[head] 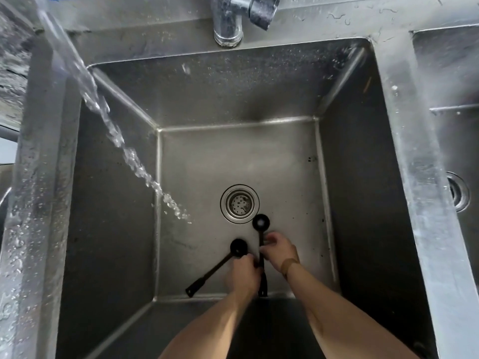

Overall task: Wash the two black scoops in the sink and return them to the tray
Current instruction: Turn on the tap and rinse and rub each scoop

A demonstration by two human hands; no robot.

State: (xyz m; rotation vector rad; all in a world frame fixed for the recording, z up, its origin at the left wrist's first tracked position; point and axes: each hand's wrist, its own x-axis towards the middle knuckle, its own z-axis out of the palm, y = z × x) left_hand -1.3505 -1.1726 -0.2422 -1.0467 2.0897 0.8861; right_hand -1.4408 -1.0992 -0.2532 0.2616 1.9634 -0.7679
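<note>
Two black scoops lie low in the steel sink (233, 156), near its front wall. One scoop (261, 222) points straight away from me, its bowl just below the drain. The other scoop (238, 246) slants, and its handle runs down-left to the sink's front edge. My right hand (281, 251) pinches the straight scoop's handle below the bowl. My left hand (242, 274) is curled against the same handle lower down, and the slanted scoop's handle comes out from under its knuckles. No tray is in view.
A stream of water (116, 136) falls from the upper left and hits the sink floor left of the drain (239, 203). The tap's base (228, 24) stands behind the basin. A second basin (458, 191) lies to the right.
</note>
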